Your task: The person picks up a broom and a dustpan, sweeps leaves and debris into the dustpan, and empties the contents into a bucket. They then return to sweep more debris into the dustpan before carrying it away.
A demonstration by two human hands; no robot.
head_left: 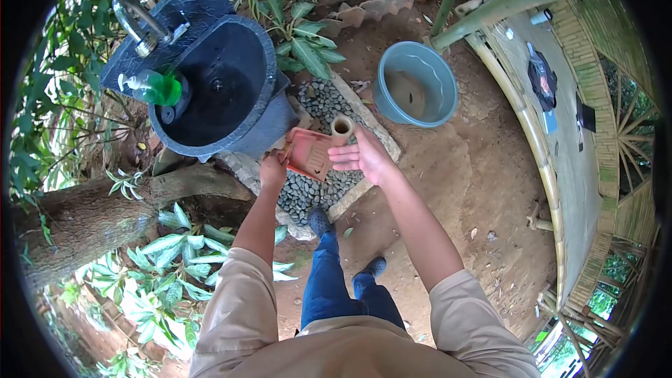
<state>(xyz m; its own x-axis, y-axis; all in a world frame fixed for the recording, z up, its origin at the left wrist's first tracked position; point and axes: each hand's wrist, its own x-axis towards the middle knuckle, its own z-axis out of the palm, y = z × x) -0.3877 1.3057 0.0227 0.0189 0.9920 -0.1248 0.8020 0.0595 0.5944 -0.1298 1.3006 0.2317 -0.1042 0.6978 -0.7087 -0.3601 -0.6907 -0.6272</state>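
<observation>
My left hand (pixel 274 168) is closed around the edge of a small orange-red plastic dustpan (pixel 308 155), which is tilted above the gravel bed. The dustpan has a ridged face with a few dark specks on it. Just to its right, my right hand (pixel 369 157) is open, its fingers stretched out toward the pan. A short hollow bamboo tube (pixel 341 130) stands mouth up between the pan and my right thumb, close against that hand. Its lower end is hidden behind my fingers.
A dark stone sink (pixel 262 91) with a metal faucet (pixel 144 28) stands at upper left, a green soap bottle (pixel 158 88) on its rim. Grey pebbles (pixel 301 199) lie inside a concrete border. A blue-grey bucket (pixel 439 115) sits on dirt, near a bamboo-edged platform (pixel 577 168).
</observation>
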